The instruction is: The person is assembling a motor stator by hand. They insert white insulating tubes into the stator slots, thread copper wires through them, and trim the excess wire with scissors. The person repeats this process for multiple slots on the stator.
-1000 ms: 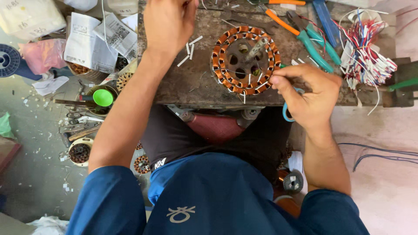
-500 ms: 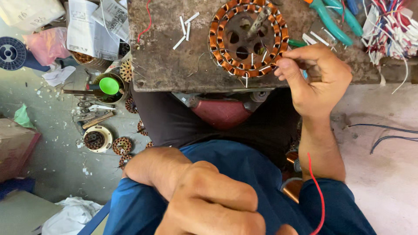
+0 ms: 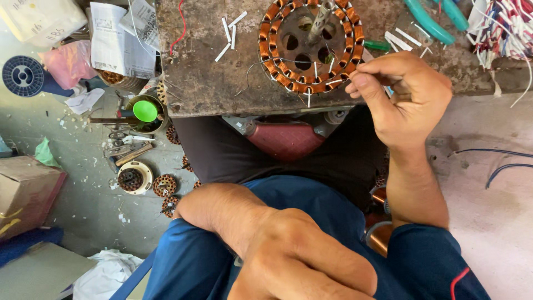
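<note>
A round motor stator (image 3: 272,55) with copper-coloured windings lies on the worn workbench (image 3: 205,83). My right hand (image 3: 405,100) is at the stator's lower right rim, thumb and forefinger pinched on a thin wire (image 3: 336,82) that comes off the windings. My left hand (image 3: 300,261) is low and close to the camera over my lap in blue cloth. Its back faces up and its fingers curl out of sight. Short white sleeve pieces (image 3: 230,33) lie left of the stator, and a red wire (image 3: 180,25) trails over the bench beside them.
Teal-handled pliers (image 3: 427,22) and a bundle of red and white wires (image 3: 499,28) lie at the bench's right. On the floor to the left are papers (image 3: 116,39), a blue spool (image 3: 22,75), a tin with a green lid (image 3: 145,111), small stators (image 3: 133,178) and a cardboard box (image 3: 25,189).
My left hand has come off the far side of the bench and drawn back to my lap. My right hand stays pinched at the stator's rim. The view has moved closer.
</note>
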